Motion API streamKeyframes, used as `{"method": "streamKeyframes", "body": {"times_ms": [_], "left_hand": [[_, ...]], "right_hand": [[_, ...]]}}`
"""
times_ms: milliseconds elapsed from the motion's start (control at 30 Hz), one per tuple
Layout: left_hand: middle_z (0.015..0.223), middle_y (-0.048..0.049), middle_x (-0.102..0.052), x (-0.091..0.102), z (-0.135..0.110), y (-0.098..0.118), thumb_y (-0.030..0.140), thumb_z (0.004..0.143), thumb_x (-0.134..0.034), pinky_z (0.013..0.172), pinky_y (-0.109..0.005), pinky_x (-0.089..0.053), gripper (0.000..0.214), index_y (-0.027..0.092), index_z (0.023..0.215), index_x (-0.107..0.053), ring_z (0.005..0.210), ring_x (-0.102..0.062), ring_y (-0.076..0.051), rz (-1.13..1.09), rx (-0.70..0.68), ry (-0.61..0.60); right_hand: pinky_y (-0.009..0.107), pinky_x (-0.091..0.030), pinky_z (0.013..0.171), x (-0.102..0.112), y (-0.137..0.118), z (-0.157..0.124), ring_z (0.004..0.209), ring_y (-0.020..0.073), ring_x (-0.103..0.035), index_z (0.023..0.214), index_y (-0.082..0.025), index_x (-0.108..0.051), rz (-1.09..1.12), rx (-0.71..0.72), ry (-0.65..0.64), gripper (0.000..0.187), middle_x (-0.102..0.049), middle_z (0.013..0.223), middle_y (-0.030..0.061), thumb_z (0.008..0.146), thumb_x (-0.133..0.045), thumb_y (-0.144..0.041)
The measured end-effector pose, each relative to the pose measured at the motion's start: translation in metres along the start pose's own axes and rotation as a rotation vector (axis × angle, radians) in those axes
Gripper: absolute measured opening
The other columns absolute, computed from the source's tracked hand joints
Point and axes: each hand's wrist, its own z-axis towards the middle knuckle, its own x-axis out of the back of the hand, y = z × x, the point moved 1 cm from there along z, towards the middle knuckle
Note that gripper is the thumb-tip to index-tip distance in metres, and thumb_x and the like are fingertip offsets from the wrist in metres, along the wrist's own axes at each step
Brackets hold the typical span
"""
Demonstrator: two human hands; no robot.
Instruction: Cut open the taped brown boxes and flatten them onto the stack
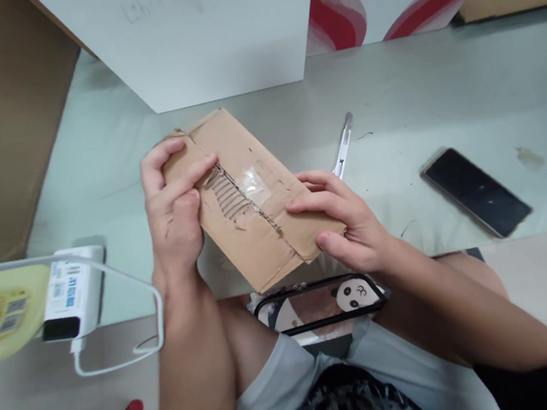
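A small flat cardboard box [251, 228] is held tilted above my lap between both hands. Its top flaps meet along a torn seam with a scrap of clear tape [253, 182] and exposed corrugation. My left hand [173, 205] grips the box's upper left end, thumb and fingers pressed on the flap beside the seam. At the lower right end, my right hand [351, 221] holds the box with its fingers on top and its thumb at the edge.
A box cutter [343, 147] lies on the pale floor behind the box. A black phone [476, 190] lies to the right. A white power bank [73, 292] with a cable sits at left. A phone case with a panda [321, 303] rests on my lap. Large cartons stand behind.
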Motion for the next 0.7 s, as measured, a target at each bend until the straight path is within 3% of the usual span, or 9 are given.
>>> {"method": "streamKeyframes", "body": {"times_ms": [233,400,533,633,700], "left_hand": [[0.138,-0.0056,-0.059,-0.001,0.001,-0.004,0.051,0.091,-0.064,0.131,-0.048,-0.030,0.033,0.031,0.108,-0.084,0.142,-0.047,-0.031,0.042,0.004,0.016],[0.138,-0.0057,-0.061,0.004,0.000,-0.010,0.039,0.092,-0.060,0.126,-0.048,-0.039,0.032,0.029,0.112,-0.083,0.139,-0.053,-0.028,0.095,-0.088,0.023],[0.138,-0.0063,-0.063,0.013,-0.002,-0.014,0.023,0.080,-0.055,0.126,-0.044,-0.040,0.041,0.022,0.109,-0.083,0.138,-0.054,-0.025,0.133,-0.020,0.149],[0.135,-0.0081,-0.066,0.017,-0.004,-0.016,0.023,0.076,-0.048,0.127,-0.045,-0.037,0.047,0.015,0.108,-0.082,0.134,-0.056,-0.024,0.118,0.040,0.309],[0.134,-0.0086,-0.067,0.018,-0.005,-0.017,0.022,0.076,-0.045,0.126,-0.045,-0.038,0.049,0.013,0.108,-0.080,0.133,-0.056,-0.023,0.094,0.071,0.421]], "right_hand": [[0.050,-0.050,0.114,-0.001,0.000,-0.001,0.136,0.0269,-0.055,0.131,-0.030,-0.062,0.012,0.006,0.007,0.038,-0.055,0.139,0.0108,0.098,-0.052,-0.047],[0.047,-0.052,0.105,0.000,0.012,-0.006,0.131,0.0273,-0.056,0.152,-0.033,-0.044,0.145,-0.044,-0.026,0.066,-0.054,0.146,0.0101,0.098,-0.039,-0.071],[0.047,-0.054,0.097,0.006,0.019,-0.005,0.125,0.0278,-0.060,0.149,-0.030,-0.047,0.125,-0.293,-0.030,0.071,-0.055,0.149,0.0111,0.098,-0.032,-0.076],[0.056,-0.050,0.103,0.011,0.019,-0.003,0.119,0.0309,-0.063,0.145,-0.023,-0.053,0.040,-0.532,-0.056,0.080,-0.065,0.136,0.0148,0.095,-0.030,-0.081],[0.058,-0.049,0.104,0.011,0.017,-0.003,0.115,0.0315,-0.066,0.146,-0.021,-0.052,0.054,-0.594,-0.130,0.084,-0.070,0.125,0.0148,0.094,-0.028,-0.083]]}}
